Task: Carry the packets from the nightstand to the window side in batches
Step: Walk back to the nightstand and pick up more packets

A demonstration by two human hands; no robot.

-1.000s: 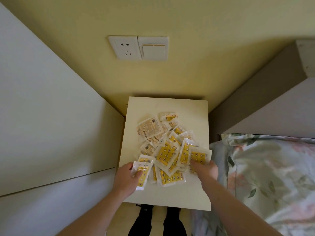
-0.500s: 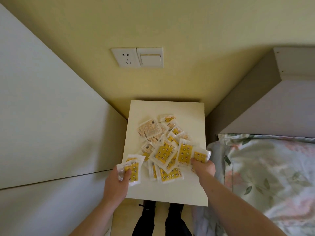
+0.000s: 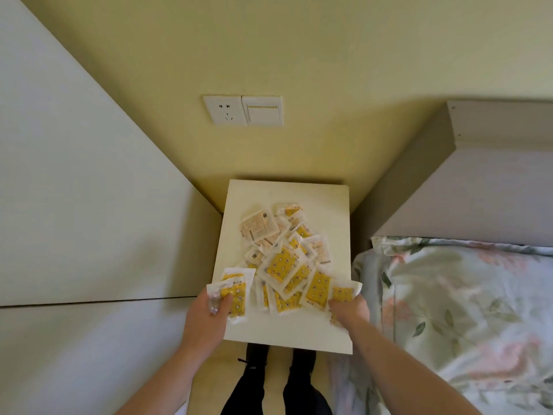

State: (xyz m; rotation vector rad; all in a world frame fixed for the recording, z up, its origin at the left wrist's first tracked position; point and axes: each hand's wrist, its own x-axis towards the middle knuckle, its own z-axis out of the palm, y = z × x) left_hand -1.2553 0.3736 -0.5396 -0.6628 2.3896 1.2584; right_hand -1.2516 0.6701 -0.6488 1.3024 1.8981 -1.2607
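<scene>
A small rectangular nightstand with a cream-white top stands against a yellow-green wall, between a pale grey cabinet panel on the left and a bed with a floral-print cover on the right. A loose pile of flat, clear-edged plastic packets with yellow printed fronts lies on the nightstand top, spread from its middle toward the near edge. Several packets at the far side of the pile lie with the pale printed back facing up.

The left hand is at the near left corner of the nightstand. It grips a small stack of yellow packets, with the thumb curled over the top of the stack and the fingers beneath it. The stack overhangs the left edge of the nightstand.

The right hand is at the near right side of the pile. Its fingers are curled on a single yellow packet at the right edge of the nightstand; a further packet edge shows under the hand.

A white wall socket and a white rocker switch are mounted side by side on the wall above the nightstand. A grey-beige headboard rises behind the bed. The person's dark trousers and shoes are visible on the floor below the nightstand's near edge.
</scene>
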